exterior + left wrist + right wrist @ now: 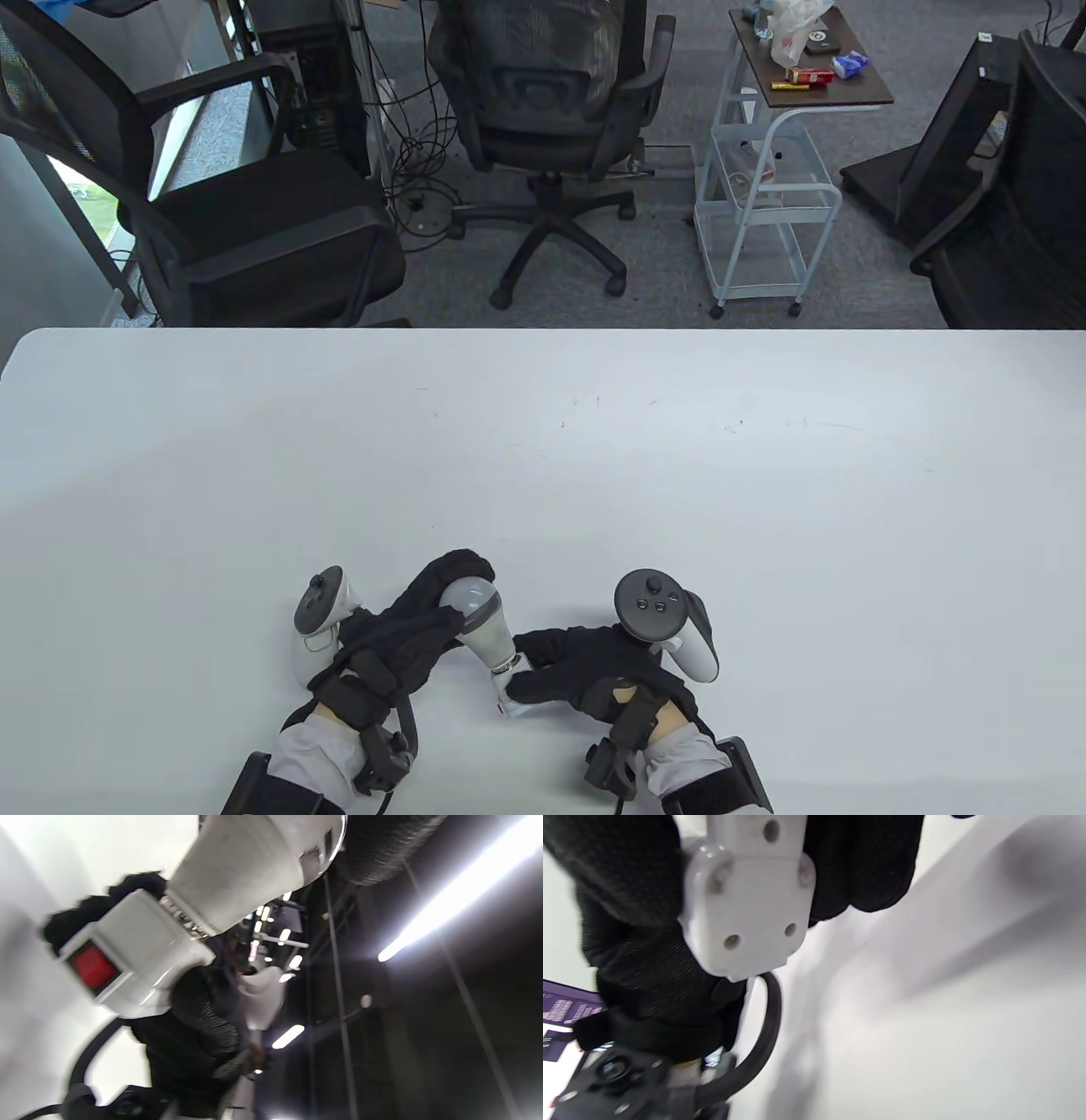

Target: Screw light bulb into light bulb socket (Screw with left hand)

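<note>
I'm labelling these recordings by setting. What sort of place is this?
Most likely an office or lab workspace: black office chairs on grey carpet beyond the white table, cables beside a computer tower, and a rolling cart holding small items.

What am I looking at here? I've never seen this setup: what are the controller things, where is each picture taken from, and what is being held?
No robot: these are a person's two hands in black sensor gloves. The controller-like things are trackers strapped to the backs of the hands, not held. The table view looks down on a white table; the other two come from cameras on each wrist, tilted. The left hand grips the light bulb around its round end. The right hand holds the white socket, which has a red switch. The bulb's base meets the socket, and bare thread shows there in the left wrist view.
</note>
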Motion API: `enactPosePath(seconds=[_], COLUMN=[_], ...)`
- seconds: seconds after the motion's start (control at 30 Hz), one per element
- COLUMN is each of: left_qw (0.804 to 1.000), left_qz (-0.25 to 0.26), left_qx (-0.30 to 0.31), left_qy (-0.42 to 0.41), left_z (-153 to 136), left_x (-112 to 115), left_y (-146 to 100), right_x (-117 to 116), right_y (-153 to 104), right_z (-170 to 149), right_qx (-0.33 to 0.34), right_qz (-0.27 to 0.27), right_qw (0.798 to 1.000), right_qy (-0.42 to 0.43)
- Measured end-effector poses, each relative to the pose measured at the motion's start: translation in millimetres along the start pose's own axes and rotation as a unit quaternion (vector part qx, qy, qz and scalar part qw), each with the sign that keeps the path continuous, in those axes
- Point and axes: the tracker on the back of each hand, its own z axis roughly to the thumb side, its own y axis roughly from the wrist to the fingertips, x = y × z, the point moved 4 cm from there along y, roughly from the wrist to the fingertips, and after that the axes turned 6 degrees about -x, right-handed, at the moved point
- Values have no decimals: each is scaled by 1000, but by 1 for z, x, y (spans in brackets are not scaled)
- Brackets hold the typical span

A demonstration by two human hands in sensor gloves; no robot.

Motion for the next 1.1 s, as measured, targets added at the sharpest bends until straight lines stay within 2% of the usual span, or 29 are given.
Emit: enactPosePath(seconds=[0.1,0.2,0.33,0.4,0.53,0.63,0.73,0.8,0.9,1.1], left_qw=[998,994,999,998,1000,1000,998,998,1000,999], left_qz=[29,76,-2,-17,6,-4,28,27,11,-18], left_qx=[-31,-28,30,31,13,-14,-42,-26,2,42], left_qy=[44,76,-27,-47,-23,0,47,45,-1,-25], left_z=[-2,0,1,-1,-4,-7,-7,-5,-5,2], left_x=[-2,-8,-4,-2,-5,-1,-3,-3,-3,2], left_y=[-1,-4,0,1,0,0,0,0,1,2], right_x=[2,0,-3,-5,-3,1,1,1,1,-2], right_y=[-2,-1,2,2,1,-1,-2,-1,0,2], right_z=[2,3,4,4,2,5,6,6,8,7], right_qx=[-15,-10,23,21,9,3,2,6,21,40], right_qz=[-27,-17,33,44,16,-17,-22,-19,-10,32], right_qw=[998,998,999,999,1000,998,997,997,998,999], right_qy=[-62,-63,-4,4,-18,-59,-77,-72,-53,6])
